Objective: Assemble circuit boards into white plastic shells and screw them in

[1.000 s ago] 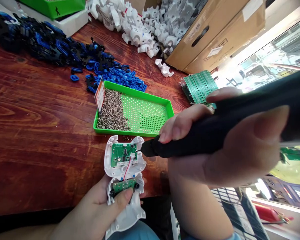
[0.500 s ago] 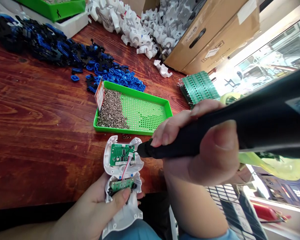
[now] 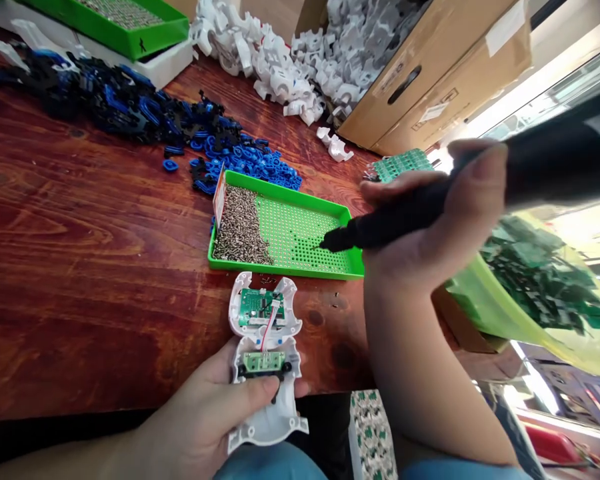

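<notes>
My left hand [image 3: 230,407] is closed round the lower half of an opened white plastic housing [image 3: 265,423], thumb pressed near its small circuit board [image 3: 264,362]. The upper half carries a larger green circuit board [image 3: 253,308], and a thin cable with a red strand links the two boards. Wrapped in my right hand [image 3: 430,220] is a black electric screwdriver [image 3: 405,212]. Its tip hovers over or touches the perforated right part of a green screw tray [image 3: 285,272]; I cannot tell which. A heap of small screws [image 3: 240,227] fills the tray's left end.
Blue and black plastic parts [image 3: 145,110] are heaped behind the tray. White shells [image 3: 275,67] spill from a cardboard box [image 3: 430,80]. Another green tray [image 3: 145,41] stands at the back left. On the right, a yellow-green bag [image 3: 480,293] holds dark green pieces.
The screwdriver in my right hand has moved away from the upper circuit board, up and to the right, over the screw tray. My left hand still holds the housing; the view has shifted slightly.
</notes>
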The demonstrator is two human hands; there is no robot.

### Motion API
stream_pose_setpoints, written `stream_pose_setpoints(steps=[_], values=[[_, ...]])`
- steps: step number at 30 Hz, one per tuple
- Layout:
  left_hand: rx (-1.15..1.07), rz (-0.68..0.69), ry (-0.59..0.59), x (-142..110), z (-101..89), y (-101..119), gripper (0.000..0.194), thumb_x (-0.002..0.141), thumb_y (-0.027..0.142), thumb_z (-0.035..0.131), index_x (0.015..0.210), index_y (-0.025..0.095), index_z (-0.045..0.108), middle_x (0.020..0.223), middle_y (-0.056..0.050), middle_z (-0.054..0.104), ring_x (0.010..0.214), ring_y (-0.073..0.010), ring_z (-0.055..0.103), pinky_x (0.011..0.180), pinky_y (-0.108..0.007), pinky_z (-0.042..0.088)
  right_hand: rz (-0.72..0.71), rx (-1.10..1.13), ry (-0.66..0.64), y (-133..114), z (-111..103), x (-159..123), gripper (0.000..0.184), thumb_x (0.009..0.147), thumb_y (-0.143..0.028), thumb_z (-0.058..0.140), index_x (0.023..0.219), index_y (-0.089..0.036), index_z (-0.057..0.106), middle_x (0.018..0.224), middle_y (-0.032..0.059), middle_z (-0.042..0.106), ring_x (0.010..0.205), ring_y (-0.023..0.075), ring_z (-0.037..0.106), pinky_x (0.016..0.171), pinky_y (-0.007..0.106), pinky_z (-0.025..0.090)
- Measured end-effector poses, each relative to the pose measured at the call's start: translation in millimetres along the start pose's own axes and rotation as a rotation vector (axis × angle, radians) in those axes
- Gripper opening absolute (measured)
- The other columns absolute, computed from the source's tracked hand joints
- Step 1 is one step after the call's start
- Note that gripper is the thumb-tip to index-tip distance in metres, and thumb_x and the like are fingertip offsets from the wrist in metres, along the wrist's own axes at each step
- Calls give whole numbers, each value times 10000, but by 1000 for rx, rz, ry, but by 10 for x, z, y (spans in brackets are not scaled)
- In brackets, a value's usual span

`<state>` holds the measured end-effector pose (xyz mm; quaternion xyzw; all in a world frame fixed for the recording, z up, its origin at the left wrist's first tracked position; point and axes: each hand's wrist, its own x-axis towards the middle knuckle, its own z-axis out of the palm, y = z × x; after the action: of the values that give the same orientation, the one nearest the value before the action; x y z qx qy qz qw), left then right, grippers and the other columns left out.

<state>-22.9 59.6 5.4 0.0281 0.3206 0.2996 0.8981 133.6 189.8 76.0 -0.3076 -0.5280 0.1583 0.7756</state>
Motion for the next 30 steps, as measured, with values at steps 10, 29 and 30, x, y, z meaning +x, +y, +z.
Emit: stream_pose_setpoints(steps=[10, 29, 30], values=[[70, 5, -30, 20, -70, -58, 347, 685, 295, 815, 983, 183, 677, 846, -75, 757, 796, -174, 683, 735, -244, 510, 8, -64, -83, 563, 91, 9, 329, 770, -557, 601, 845, -261, 481, 472, -108, 430, 318, 82, 397, 292, 244, 252], [105, 80, -53, 48, -92, -92, 248, 765, 235, 746, 1000, 196, 676, 856, -34, 725, 731, -154, 667, 625, -224, 561, 25, -68, -16, 410, 111, -7, 153, 812, -367, 557, 800, -239, 475, 451, -108, 456, 338, 70, 438, 313, 214, 287], [117, 90, -45, 46, -80, -86, 250, 769, 229, 741, 1008, 196, 674, 863, -37, 726, 751, -163, 670, 632, -229, 566, 16, -75, 4, 323, 91, 17, 128, 834, -350, 531, 785, -245, 478, 454, -103, 451, 345, 70, 448, 319, 208, 297]])
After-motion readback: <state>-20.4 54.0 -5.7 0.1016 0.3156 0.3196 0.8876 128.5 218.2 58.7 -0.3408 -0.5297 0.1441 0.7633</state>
